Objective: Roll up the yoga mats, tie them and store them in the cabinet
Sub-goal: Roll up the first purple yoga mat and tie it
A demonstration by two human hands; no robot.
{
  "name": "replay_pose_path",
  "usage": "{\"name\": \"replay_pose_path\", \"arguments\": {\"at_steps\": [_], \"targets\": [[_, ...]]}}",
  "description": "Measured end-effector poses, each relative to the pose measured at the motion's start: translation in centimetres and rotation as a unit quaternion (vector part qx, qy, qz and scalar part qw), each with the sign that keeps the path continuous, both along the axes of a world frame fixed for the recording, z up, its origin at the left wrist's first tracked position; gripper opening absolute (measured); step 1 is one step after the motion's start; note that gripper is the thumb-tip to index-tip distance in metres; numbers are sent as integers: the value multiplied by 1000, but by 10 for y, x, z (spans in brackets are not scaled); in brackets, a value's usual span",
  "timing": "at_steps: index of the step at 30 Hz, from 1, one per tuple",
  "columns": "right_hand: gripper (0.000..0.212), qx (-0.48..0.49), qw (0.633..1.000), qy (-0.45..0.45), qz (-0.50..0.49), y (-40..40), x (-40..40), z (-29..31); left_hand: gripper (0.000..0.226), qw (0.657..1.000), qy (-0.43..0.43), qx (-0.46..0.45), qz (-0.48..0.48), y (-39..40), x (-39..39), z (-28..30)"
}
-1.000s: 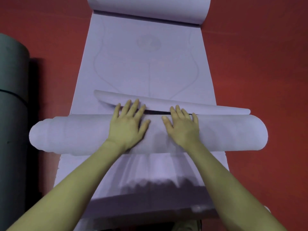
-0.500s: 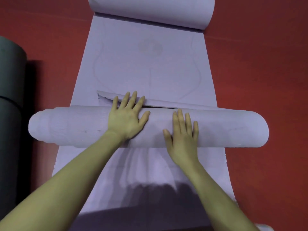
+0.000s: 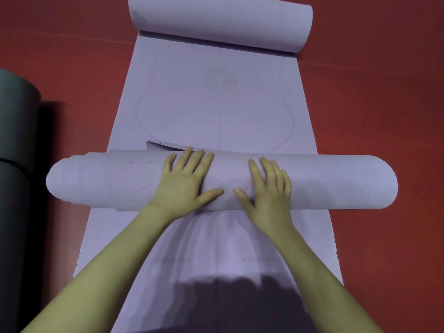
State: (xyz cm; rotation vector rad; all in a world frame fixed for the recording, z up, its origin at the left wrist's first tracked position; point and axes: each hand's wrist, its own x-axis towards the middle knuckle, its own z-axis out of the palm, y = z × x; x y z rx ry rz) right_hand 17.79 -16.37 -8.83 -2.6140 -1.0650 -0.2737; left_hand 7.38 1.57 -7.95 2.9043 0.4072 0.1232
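While both hands [image 3: 186,182] [image 3: 268,188] press flat-fingered on the lilac roll [image 3: 336,181], a dark rolled mat [image 3: 14,140] lies left — apart.

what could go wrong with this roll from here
The roll may be skewing: its left end steps inward in layers and overhangs the flat mat, so it could telescope further and be awkward to tie. A loose flap shows just ahead of the left hand; it might crease or get caught. The far end curl will likely meet the roll and resist. Both hands, left and right, press only near the middle, so the ends may roll slack.
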Motion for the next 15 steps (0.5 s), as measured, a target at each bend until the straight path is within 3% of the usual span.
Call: {"name": "replay_pose_path", "arguments": {"at_steps": [3,5,7,11,15], "targets": [[104,-62,997,-4,52,-13,4,-3,86,999,10,-34,-31,16,9,4],[133,-110,992,7,58,-12,14,-2,94,998,-1,0,-67,20,8,2],[148,-136,989,12,55,-6,21,-2,111,996,5,45,-71,20,7,-2],[147,-149,987,-6,55,9,35,1,135,995,28,81,-41,23,19,-2],[133,-130,988,-19,79,17,46,8,126,997,12,64,-41,32,26,2]]}}
